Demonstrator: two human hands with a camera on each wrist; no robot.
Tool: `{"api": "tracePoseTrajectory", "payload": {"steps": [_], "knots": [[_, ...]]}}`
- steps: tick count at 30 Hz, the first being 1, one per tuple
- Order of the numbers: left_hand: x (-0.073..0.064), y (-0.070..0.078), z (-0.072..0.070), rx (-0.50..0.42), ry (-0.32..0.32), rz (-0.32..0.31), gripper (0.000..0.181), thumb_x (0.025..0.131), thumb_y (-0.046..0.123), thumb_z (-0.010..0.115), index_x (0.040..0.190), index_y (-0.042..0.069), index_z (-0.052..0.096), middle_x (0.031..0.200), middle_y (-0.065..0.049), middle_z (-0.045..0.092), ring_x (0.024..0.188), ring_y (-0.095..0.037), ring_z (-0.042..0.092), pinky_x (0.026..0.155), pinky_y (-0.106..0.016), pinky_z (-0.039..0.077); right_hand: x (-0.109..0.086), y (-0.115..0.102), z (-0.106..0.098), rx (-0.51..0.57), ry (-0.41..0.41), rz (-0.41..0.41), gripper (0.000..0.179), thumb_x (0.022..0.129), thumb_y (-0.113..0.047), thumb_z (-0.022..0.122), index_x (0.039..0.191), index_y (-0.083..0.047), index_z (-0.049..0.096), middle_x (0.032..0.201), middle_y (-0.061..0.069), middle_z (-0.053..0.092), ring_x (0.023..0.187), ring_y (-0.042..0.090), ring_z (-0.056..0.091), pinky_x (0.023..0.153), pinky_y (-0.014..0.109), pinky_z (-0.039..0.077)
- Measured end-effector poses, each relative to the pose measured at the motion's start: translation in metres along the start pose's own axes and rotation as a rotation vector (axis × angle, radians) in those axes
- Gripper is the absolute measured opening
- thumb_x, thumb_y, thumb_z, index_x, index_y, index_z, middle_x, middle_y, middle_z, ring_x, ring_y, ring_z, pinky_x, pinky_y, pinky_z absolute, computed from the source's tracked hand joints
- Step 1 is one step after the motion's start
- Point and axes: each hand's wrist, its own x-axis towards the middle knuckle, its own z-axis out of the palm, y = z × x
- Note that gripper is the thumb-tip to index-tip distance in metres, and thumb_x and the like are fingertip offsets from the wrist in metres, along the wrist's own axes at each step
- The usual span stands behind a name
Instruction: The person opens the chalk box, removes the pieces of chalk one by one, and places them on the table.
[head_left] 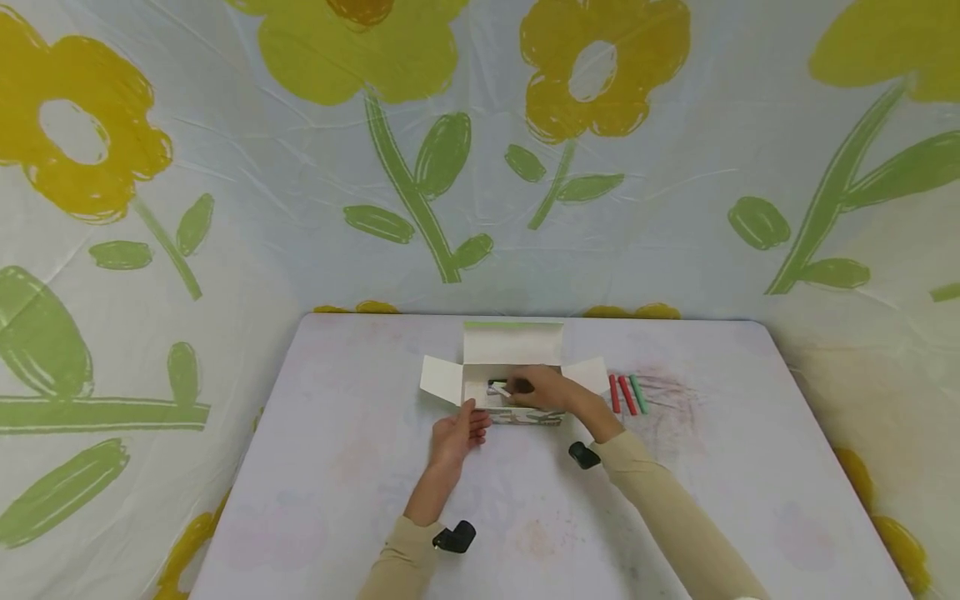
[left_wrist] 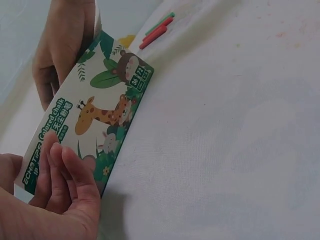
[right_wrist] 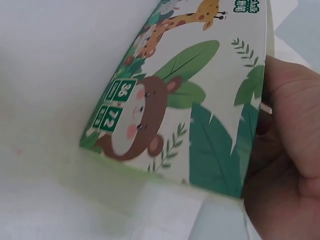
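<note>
An opened colored chalk box [head_left: 525, 417], white with a green animal print, stands on the table with its flaps spread. My left hand [head_left: 452, 435] grips the box at its front left corner; in the left wrist view the fingers [left_wrist: 70, 175] lie along the printed front and the thumb goes behind the wall. Over the box opening, my right hand [head_left: 546, 388] is bent down with its fingertips inside. A small white chalk stick [head_left: 501, 389] sticks out from its pinched fingers. In the right wrist view the box front [right_wrist: 175, 100] hides those fingertips.
Just right of the box lie two red chalk sticks [head_left: 627, 395] and a green one [head_left: 638, 394], side by side. Reddish smudges mark the white table [head_left: 337, 483] beyond them. A flower-printed sheet [head_left: 637, 233] hangs behind the table and at its sides.
</note>
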Motion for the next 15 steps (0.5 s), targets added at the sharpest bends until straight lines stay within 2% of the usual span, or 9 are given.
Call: {"api": "tracePoseTrajectory", "payload": {"steps": [5,9,15], "knots": [[-0.002,0.006,0.002,-0.023,0.014,-0.038,0.048,0.103,0.032,0.061,0.11,-0.015,0.069,0.086,-0.01,0.076,0.067,-0.009,0.062,0.064,-0.023,0.053,-0.008,0.001,-0.001,0.032,0.1,-0.054,0.014,0.099,-0.009,0.07,0.109,0.001,0.07,0.096,0.002,0.069,0.087,0.012,0.062,0.078,0.032,0.055],[-0.004,0.009,0.003,-0.024,0.015,-0.052,0.054,0.102,0.035,0.063,0.114,-0.017,0.067,0.087,-0.012,0.076,0.065,-0.008,0.061,0.061,-0.021,0.052,-0.015,-0.003,-0.005,0.05,0.161,-0.06,0.018,0.098,-0.007,0.071,0.113,0.003,0.069,0.099,0.006,0.071,0.093,0.019,0.068,0.082,0.036,0.058],[-0.002,0.008,0.002,-0.032,0.007,-0.07,0.06,0.1,0.041,0.066,0.115,-0.017,0.067,0.089,-0.013,0.076,0.065,-0.008,0.061,0.062,-0.022,0.053,-0.026,-0.006,-0.013,0.057,0.213,-0.045,0.013,0.098,-0.005,0.07,0.11,0.0,0.069,0.098,0.007,0.071,0.093,0.021,0.068,0.083,0.042,0.058]]}}
